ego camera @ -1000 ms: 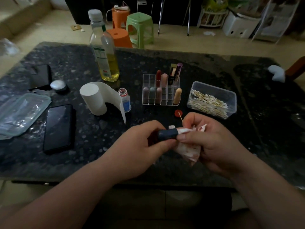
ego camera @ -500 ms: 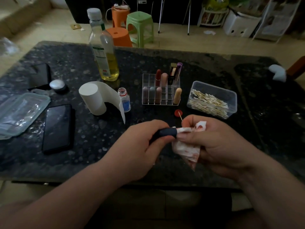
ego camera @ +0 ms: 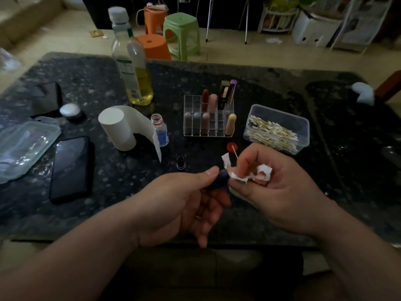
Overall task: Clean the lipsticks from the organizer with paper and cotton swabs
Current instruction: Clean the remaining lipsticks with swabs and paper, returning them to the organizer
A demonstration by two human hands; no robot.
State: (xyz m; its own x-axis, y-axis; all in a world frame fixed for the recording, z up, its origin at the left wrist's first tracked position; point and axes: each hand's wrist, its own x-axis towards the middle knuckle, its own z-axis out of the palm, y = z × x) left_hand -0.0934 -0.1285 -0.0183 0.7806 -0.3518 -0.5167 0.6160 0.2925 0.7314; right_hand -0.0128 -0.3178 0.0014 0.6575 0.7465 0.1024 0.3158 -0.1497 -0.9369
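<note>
Your left hand [ego camera: 184,203] pinches a dark lipstick tube [ego camera: 219,179] between thumb and fingers. It holds the tube level just above the near edge of the surface [ego camera: 217,68], open end toward the other hand. Your right hand [ego camera: 277,192] is curled round a crumpled, red-stained paper [ego camera: 262,172] and presses it against that end. This way one hand steadies the tube while the other wipes.

A cotton swab [ego camera: 234,152] pokes up behind the right fingers, probably kept tucked there for fine work. How it is gripped is hidden.

The organizer [ego camera: 188,101] stands mid-surface within easy reach. The other lipsticks are upright in its compartments, and some cells are bare. The tub of swabs [ego camera: 256,109] sits just beside it, toward the right edge. A small dark cap [ego camera: 180,162] stands on the surface just beyond your left hand, likely set aside from this tube.

The tube's tip is buried in paper and fingers, so you cannot judge how clean it is. Its back end disappears into your left palm. Dim light and blur blot out labels and shades.
</note>
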